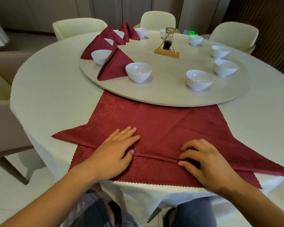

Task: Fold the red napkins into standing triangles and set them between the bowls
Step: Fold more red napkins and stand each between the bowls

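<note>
Nearest us, our left hand [116, 149] presses flat, fingers straight, while our right hand [206, 163], fingers curled, pinches the crease of the red napkin [162, 122] spread at the table [56, 95] edge. Uneven tugging may skew the fold or slide the hem off. Farther on, its far edge runs under the turntable [167, 89], which could snag it. Beyond, a careless set-down could topple the standing triangles [116, 64] between the bowls [138, 72].

I'm looking into a restaurant-style dining room. There's a big round worktop under a white tablecloth [56, 95], and a pale circular turntable [170, 97] ringed with white ceramic bowls [138, 72] and standing dark-red cloth napkins [116, 64]. A wooden condiment stand with a dark sauce bottle [167, 51] sits mid-turntable, with cream upholstered chairs [157, 18] around.
</note>
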`<action>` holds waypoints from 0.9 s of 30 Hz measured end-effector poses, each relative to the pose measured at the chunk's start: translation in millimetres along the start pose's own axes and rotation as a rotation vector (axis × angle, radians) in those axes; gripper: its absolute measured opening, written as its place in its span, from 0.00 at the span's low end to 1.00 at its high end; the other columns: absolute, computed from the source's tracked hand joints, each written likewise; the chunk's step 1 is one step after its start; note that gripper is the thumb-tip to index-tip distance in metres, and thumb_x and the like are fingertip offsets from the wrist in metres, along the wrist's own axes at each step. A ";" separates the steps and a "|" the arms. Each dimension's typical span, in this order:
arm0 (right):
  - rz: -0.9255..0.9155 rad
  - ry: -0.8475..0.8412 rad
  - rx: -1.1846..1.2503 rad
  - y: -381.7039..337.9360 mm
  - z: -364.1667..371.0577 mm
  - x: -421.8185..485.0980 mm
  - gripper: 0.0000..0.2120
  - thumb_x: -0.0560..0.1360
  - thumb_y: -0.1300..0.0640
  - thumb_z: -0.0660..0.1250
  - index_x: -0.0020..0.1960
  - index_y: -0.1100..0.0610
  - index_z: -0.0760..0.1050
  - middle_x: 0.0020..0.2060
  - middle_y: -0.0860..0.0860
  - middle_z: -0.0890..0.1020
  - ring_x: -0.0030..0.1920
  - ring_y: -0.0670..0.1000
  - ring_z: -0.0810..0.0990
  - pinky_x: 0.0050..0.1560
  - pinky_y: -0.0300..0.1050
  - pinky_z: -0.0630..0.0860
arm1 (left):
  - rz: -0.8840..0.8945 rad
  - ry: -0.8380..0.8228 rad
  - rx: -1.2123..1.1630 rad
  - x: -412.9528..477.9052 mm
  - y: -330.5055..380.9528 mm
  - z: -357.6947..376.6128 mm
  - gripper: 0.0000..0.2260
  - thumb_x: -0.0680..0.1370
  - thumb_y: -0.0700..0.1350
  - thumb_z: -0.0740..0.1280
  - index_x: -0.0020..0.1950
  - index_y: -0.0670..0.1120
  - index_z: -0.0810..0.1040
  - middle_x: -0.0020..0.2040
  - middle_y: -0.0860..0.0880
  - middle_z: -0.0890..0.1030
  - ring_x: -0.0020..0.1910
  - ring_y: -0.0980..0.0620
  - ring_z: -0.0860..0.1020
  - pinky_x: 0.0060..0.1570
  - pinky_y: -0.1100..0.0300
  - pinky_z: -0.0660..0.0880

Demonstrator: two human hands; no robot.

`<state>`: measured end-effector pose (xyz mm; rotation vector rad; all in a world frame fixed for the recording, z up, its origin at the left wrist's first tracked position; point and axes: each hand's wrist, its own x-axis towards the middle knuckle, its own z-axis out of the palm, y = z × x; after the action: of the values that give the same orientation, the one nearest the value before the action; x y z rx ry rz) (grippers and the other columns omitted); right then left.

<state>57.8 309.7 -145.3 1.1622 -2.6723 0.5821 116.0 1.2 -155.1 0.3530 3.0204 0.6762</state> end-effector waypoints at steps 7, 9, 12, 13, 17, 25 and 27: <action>-0.107 0.038 -0.083 10.6 -1.5 -6.8 0.14 0.80 0.45 0.63 0.47 0.50 0.84 0.49 0.45 0.80 0.47 0.50 0.79 0.46 0.49 0.79 | -0.034 0.028 0.024 11.5 24.0 -8.0 0.25 0.77 0.47 0.62 0.75 0.55 0.70 0.80 0.54 0.62 0.81 0.55 0.54 0.81 0.52 0.46; -0.118 0.052 -0.113 10.3 -1.4 -5.7 0.14 0.81 0.46 0.62 0.47 0.51 0.83 0.48 0.45 0.80 0.45 0.50 0.79 0.45 0.49 0.79 | 0.078 0.091 0.022 17.4 37.7 -7.1 0.23 0.73 0.46 0.62 0.68 0.55 0.78 0.71 0.56 0.73 0.73 0.54 0.67 0.75 0.47 0.63; -0.116 0.064 -0.127 8.4 -3.8 -3.8 0.14 0.81 0.47 0.60 0.47 0.50 0.81 0.46 0.45 0.80 0.44 0.49 0.78 0.45 0.45 0.78 | 0.244 0.100 0.000 27.8 59.8 1.8 0.14 0.77 0.50 0.64 0.62 0.55 0.81 0.58 0.60 0.78 0.59 0.57 0.74 0.60 0.52 0.74; -0.107 0.065 -0.113 8.3 -5.3 -3.3 0.13 0.82 0.47 0.60 0.47 0.50 0.81 0.46 0.44 0.80 0.44 0.48 0.78 0.46 0.44 0.77 | 0.275 0.088 0.022 31.4 65.9 5.7 0.14 0.79 0.54 0.64 0.62 0.55 0.81 0.57 0.60 0.78 0.56 0.57 0.75 0.57 0.54 0.75; -0.083 0.053 -0.034 10.4 -8.0 -10.6 0.12 0.81 0.46 0.62 0.47 0.50 0.81 0.45 0.43 0.80 0.45 0.47 0.78 0.47 0.42 0.76 | 0.318 0.121 0.127 43.7 74.8 19.0 0.15 0.79 0.59 0.62 0.57 0.55 0.83 0.50 0.58 0.77 0.48 0.56 0.74 0.47 0.55 0.77; 0.105 0.005 0.061 21.8 -27.4 -32.5 0.06 0.75 0.50 0.72 0.52 0.47 0.83 0.48 0.39 0.79 0.50 0.42 0.76 0.54 0.39 0.75 | 0.306 0.126 0.020 42.7 73.9 18.1 0.12 0.80 0.56 0.62 0.51 0.55 0.84 0.48 0.60 0.76 0.47 0.58 0.74 0.46 0.57 0.75; 0.166 -0.040 0.070 29.9 -42.1 -40.0 0.06 0.74 0.55 0.75 0.50 0.45 0.83 0.47 0.37 0.80 0.50 0.42 0.77 0.54 0.38 0.75 | 0.306 0.097 0.006 37.6 71.0 14.1 0.12 0.80 0.56 0.63 0.50 0.55 0.84 0.48 0.61 0.77 0.48 0.59 0.74 0.47 0.57 0.76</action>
<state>63.2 372.4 -127.7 0.9838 -2.8224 0.6909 95.7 78.0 -136.8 0.8171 3.0903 0.7194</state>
